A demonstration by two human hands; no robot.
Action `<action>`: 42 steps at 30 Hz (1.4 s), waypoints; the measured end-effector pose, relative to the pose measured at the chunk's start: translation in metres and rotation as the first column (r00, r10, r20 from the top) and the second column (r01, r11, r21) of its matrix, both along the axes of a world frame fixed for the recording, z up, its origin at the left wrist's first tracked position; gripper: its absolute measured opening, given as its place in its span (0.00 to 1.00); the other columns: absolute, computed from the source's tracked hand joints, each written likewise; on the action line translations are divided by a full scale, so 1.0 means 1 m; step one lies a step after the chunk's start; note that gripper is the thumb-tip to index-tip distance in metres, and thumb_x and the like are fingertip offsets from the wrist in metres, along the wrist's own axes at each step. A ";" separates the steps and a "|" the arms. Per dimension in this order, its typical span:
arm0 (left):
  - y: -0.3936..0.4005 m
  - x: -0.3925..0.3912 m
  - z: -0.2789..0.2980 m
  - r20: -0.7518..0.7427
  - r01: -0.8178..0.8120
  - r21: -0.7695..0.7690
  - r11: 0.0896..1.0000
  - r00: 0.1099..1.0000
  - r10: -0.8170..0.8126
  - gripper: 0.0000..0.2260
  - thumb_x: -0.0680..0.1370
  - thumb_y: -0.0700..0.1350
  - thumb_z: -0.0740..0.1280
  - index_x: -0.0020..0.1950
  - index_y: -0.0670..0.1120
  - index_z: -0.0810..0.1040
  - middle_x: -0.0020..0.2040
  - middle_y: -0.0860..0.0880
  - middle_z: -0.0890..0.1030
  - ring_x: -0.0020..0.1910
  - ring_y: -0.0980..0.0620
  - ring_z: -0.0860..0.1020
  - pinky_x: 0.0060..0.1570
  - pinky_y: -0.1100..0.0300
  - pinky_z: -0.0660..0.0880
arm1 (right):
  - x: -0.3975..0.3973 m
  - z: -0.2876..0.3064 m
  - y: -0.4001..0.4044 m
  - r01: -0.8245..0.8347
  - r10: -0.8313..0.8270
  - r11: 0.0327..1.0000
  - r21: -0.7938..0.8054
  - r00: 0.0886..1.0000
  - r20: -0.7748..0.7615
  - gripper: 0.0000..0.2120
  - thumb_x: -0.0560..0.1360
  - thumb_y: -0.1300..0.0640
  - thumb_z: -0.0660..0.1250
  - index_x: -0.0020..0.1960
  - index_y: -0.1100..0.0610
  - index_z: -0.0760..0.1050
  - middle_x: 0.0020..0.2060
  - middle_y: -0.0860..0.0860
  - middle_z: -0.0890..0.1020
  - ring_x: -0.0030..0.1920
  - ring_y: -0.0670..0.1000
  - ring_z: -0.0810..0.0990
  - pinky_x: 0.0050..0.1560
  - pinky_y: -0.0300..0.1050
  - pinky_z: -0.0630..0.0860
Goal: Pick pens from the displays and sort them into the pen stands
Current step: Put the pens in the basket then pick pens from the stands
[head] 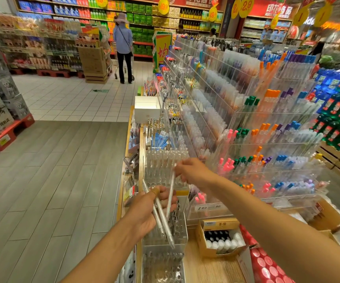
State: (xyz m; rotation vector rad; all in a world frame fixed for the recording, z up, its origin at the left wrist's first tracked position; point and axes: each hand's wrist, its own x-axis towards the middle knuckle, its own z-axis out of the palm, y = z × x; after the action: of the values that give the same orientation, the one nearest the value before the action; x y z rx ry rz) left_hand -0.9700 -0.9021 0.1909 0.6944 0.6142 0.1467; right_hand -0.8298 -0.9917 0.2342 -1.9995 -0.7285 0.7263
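My left hand (pixel 146 209) grips a small bundle of white pens (pixel 162 219) that slant down to the right over a clear acrylic pen stand (pixel 165 240). My right hand (pixel 191 170) pinches the top end of one more white pen (pixel 170 193), whose lower end points down into the left hand's bundle. Behind both hands stands another clear pen stand (pixel 163 166) packed with clear-barrelled pens. To the right, tiered acrylic displays (pixel 267 152) carry pens with pink, green, orange, purple and blue caps.
A cardboard box of black and white bottles (pixel 220 237) sits on the wooden counter (pixel 208 268) at lower right. A white box (pixel 147 109) stands farther along the display. The tiled aisle on the left is open; a shopper (pixel 123 48) stands far off by a cart.
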 end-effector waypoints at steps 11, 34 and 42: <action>0.002 0.002 -0.010 -0.148 -0.002 0.019 1.000 0.989 0.005 0.06 0.83 0.39 0.61 0.57 0.38 0.73 0.34 0.40 0.81 0.24 0.52 0.71 0.21 0.63 0.69 | 0.042 0.013 -0.022 0.075 -0.189 0.968 0.238 0.844 0.502 0.04 0.81 0.57 0.59 0.50 0.55 0.71 0.37 0.54 0.79 0.39 0.58 0.80 0.40 0.61 0.78; 0.000 0.001 -0.002 -0.052 0.041 0.043 0.998 0.998 -0.038 0.09 0.83 0.40 0.61 0.59 0.38 0.77 0.44 0.40 0.86 0.31 0.50 0.81 0.32 0.57 0.80 | 0.039 0.011 -0.017 -0.012 -0.088 0.987 0.158 0.791 0.606 0.05 0.81 0.54 0.60 0.53 0.56 0.70 0.38 0.53 0.79 0.39 0.56 0.81 0.42 0.60 0.79; 0.001 -0.001 -0.004 -0.044 0.038 0.038 0.999 0.998 -0.036 0.10 0.82 0.40 0.62 0.61 0.39 0.77 0.43 0.40 0.85 0.31 0.50 0.81 0.30 0.58 0.79 | 0.036 -0.008 -0.014 -0.031 -0.022 0.997 0.070 0.758 0.651 0.06 0.80 0.56 0.62 0.53 0.59 0.73 0.39 0.52 0.80 0.38 0.53 0.79 0.42 0.54 0.77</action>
State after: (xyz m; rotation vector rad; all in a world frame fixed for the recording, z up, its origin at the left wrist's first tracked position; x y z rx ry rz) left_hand -0.9707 -0.9010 0.1871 0.7476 0.6408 0.1100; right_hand -0.7941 -1.0061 0.2261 -2.1824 -1.1405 -0.0416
